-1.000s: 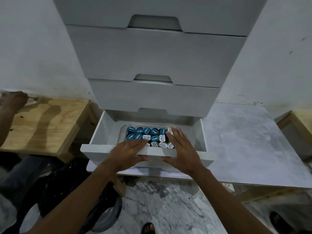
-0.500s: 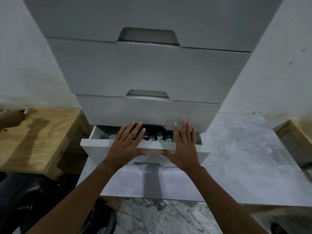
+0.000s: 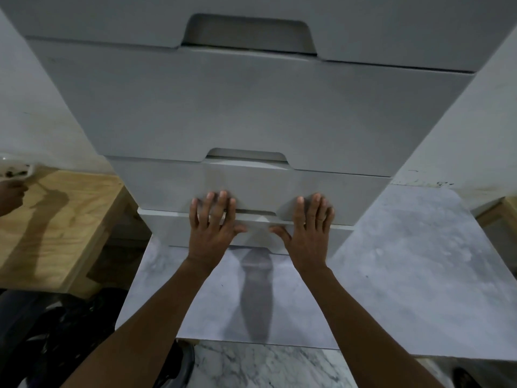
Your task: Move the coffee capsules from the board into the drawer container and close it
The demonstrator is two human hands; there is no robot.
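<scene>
The bottom drawer (image 3: 167,228) of a tall white drawer unit (image 3: 237,107) is pushed almost fully in, its front sticking out only slightly below the drawer above. My left hand (image 3: 211,228) and my right hand (image 3: 309,229) lie flat against that front, fingers spread and reaching up onto the drawer above. Neither hand holds anything. The coffee capsules are hidden inside the drawer.
The unit stands on a grey-white board (image 3: 405,261) that extends to the right and toward me. A wooden table (image 3: 56,219) is at the left, where another person's hand (image 3: 9,191) is at the edge. Marble floor (image 3: 265,365) lies below.
The bottom drawer has slid from wide open with capsules showing to nearly shut. Both hands moved forward with it, and the capsules went out of sight.
</scene>
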